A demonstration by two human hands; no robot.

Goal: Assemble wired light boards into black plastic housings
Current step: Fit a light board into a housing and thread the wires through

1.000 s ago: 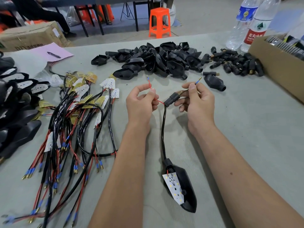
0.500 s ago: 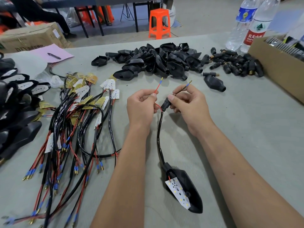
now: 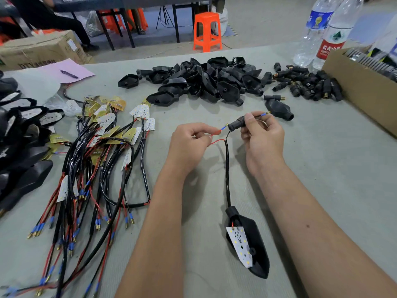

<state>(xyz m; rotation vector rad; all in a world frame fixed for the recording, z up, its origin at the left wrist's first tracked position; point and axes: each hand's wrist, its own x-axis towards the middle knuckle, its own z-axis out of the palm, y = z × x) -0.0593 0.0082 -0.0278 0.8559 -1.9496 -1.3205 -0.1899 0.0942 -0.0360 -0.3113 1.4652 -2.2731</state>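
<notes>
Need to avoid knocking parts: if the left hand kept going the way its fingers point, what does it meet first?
Probably the small black connector held by the right hand; the left hand pinches the red wire aimed at it. Depth is unclear.

Housings (image 3: 206, 80) behind wired boards (image 3: 94, 160)

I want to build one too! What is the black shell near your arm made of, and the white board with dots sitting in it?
The black shell looks like moulded plastic, matt with a faint sheen along its edges. The white board looks like a thin, stiff circuit board painted white; the small yellow squares on it are probably LEDs. Whether its core is metal or fibreglass cannot be told.
</notes>
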